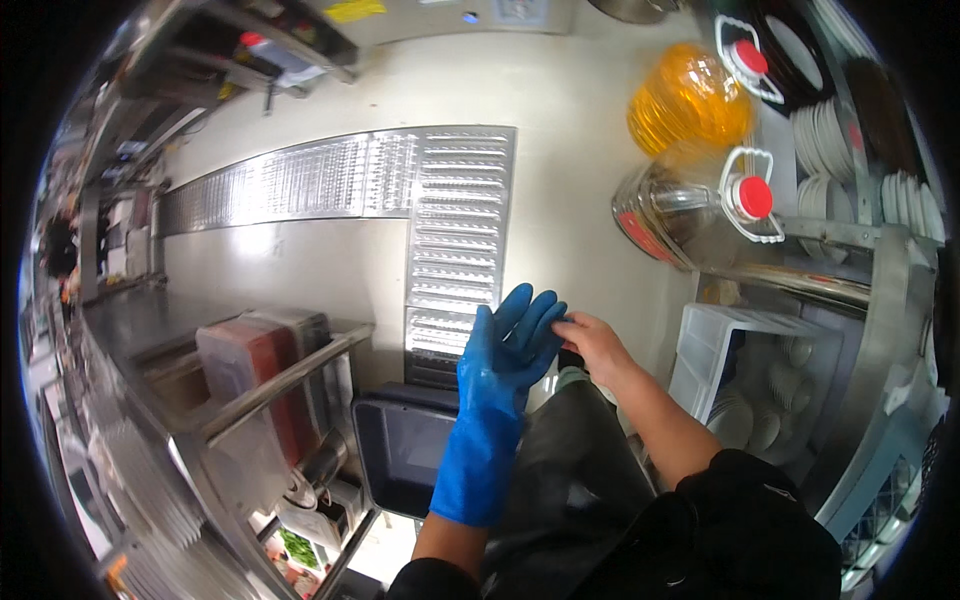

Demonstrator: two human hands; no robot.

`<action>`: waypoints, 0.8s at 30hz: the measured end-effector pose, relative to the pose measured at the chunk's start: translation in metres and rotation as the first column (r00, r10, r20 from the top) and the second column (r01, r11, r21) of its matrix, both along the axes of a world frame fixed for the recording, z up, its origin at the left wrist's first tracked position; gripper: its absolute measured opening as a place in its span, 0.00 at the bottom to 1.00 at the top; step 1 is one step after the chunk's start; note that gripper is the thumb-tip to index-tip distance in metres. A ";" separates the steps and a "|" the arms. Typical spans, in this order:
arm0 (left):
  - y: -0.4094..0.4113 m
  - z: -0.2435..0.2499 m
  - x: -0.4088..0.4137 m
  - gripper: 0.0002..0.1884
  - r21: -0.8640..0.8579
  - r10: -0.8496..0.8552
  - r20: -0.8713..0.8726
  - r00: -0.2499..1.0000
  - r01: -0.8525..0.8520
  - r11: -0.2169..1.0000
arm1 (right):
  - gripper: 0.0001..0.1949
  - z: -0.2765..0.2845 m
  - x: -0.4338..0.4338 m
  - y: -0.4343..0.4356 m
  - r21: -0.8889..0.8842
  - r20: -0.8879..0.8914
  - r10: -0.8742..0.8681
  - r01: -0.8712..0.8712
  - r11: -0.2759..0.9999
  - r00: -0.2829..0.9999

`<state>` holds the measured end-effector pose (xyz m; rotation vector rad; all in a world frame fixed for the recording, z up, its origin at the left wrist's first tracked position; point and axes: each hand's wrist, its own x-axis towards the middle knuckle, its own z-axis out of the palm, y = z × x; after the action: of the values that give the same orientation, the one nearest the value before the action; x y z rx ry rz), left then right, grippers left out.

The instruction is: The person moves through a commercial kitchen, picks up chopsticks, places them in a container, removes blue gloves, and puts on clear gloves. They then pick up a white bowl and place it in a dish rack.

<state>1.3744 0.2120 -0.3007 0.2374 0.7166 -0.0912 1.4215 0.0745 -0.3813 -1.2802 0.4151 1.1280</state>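
Observation:
My left hand (504,352) wears a long blue rubber glove (480,442) that reaches past the wrist. Its palm is turned up, with the fingers extended and nothing lying in it. At the glove's rightmost fingertips, my bare right hand (596,346) pinches the blue material between thumb and fingers. Both hands are held in front of a dark apron (581,450). Beneath the gloved forearm, and partly hidden by it, is a dark plastic tub (405,450).
A metal drain grating (459,225) crosses the pale floor (322,262). Two large bottles, one of yellow oil (686,97) and one darker (667,206), stand at right. Near them, a white crate (701,360) contains dishes. Metal shelving (289,382) with lidded containers (247,367) lines the left.

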 end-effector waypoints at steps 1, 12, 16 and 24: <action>0.003 0.011 -0.011 0.27 0.043 0.046 0.060 0.997 -0.049 0.998 | 0.13 0.011 -0.004 0.010 -0.003 0.049 -0.021 0.022 1.000 0.999; 0.058 0.125 -0.151 0.24 0.938 -0.229 0.102 0.968 -0.016 0.348 | 0.11 0.100 -0.067 0.139 -0.053 0.288 0.072 -0.060 0.997 0.955; 0.079 0.162 -0.208 0.29 0.995 -0.386 0.039 0.922 -0.072 -0.071 | 0.11 0.092 -0.085 0.179 -0.052 0.382 0.325 -0.330 0.942 0.865; 0.091 0.214 -0.280 0.16 0.783 0.388 0.107 0.915 -0.318 0.535 | 0.19 0.216 -0.176 0.214 0.317 0.126 0.717 -0.713 0.625 0.685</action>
<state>1.0947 0.3034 -0.0865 0.9502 0.8413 0.6472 1.2452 0.2880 -0.1655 -1.1352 -0.3426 1.7938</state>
